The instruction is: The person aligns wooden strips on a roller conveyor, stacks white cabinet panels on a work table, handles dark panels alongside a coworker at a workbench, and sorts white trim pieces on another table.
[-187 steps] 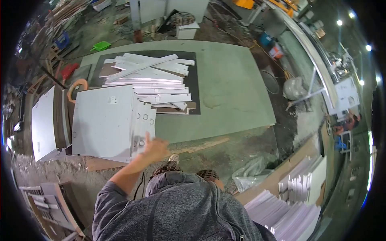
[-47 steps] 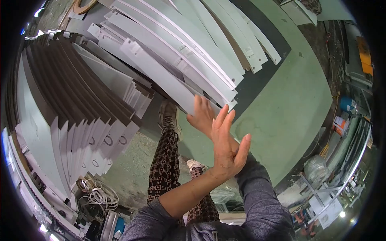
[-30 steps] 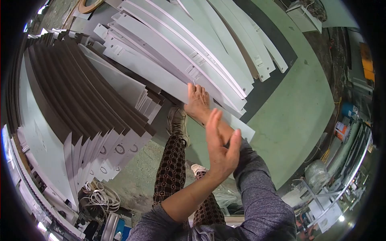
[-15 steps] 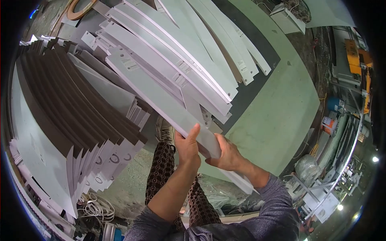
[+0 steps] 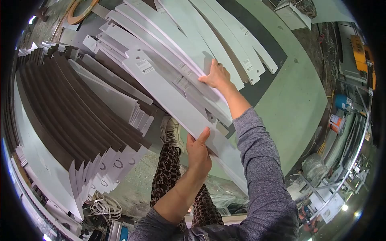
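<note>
My left hand (image 5: 199,154) is closed round the lower edge of a long white panel (image 5: 169,96), its thumb lying on the face. This panel has a printed label and a hole at its far end, and it slants from upper left to lower right. Over the neighbouring pile, my right hand (image 5: 217,76) has its thumb and fingers apart. It is at the edge of another white panel (image 5: 177,48) and seems to touch it. My right forearm and sleeve pass above the near end of the held panel.
Brown-edged curved panels (image 5: 68,108) stand stacked at the left. The white panels lie on a dark sheet (image 5: 269,64) over a green surface (image 5: 293,108). A coiled white cord (image 5: 102,207) is on the floor, and a metal frame (image 5: 337,180) stands at right.
My right hand has let go of the held panel and moved up and away to the panel pile. My left hand keeps its grip, and the held panel has shifted slightly right.
</note>
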Demonstrator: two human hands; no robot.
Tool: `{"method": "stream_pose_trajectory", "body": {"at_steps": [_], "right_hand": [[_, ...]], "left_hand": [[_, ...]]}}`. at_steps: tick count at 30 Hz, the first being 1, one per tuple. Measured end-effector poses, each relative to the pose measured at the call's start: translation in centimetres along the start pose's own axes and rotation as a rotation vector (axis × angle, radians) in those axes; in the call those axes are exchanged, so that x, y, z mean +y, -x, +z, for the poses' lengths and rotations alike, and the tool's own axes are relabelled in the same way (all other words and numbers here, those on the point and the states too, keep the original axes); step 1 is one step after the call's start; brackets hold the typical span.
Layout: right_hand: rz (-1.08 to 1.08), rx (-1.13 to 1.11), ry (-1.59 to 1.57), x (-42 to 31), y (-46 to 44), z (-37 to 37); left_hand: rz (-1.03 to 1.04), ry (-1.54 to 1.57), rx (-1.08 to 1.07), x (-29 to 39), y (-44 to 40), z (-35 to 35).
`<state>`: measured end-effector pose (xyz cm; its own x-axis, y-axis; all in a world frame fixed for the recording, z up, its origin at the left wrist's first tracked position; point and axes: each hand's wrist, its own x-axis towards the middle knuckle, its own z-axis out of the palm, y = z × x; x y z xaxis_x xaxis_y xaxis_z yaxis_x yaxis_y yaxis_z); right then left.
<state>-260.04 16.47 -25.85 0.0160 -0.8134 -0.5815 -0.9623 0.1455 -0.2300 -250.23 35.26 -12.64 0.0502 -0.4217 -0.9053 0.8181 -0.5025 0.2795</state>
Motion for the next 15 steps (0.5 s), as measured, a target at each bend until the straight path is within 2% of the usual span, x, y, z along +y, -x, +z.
{"method": "stream_pose_trajectory", "body": {"at_steps": [1,2,5,9,10,15], "right_hand": [[-0.025,-0.003,0.005,0.0,0.5,0.2],[-0.019,-0.116,0.020,-0.8,1.7,-1.1],[-0.002,-0.242,-0.068,-0.4,4.6,-1.9],[0.031,-0.098,-0.219,4.3,8.9,0.9],[0.079,-0.150,-0.230,5.0,10.6,-0.1],[0.093,0.019,-0.242,11.5,18.6,2.3]], "left_hand": [[-0.016,-0.010,0.023,0.0,0.2,0.4],[-0.011,-0.014,0.023,-0.1,0.0,0.5],[0.009,-0.038,0.034,-1.1,-0.4,0.1],[0.064,-0.056,0.030,-1.9,-0.2,0.1],[0.071,-0.068,0.026,-2.1,0.0,0.1],[0.158,-0.171,-0.111,-4.1,0.0,-0.8]]}}
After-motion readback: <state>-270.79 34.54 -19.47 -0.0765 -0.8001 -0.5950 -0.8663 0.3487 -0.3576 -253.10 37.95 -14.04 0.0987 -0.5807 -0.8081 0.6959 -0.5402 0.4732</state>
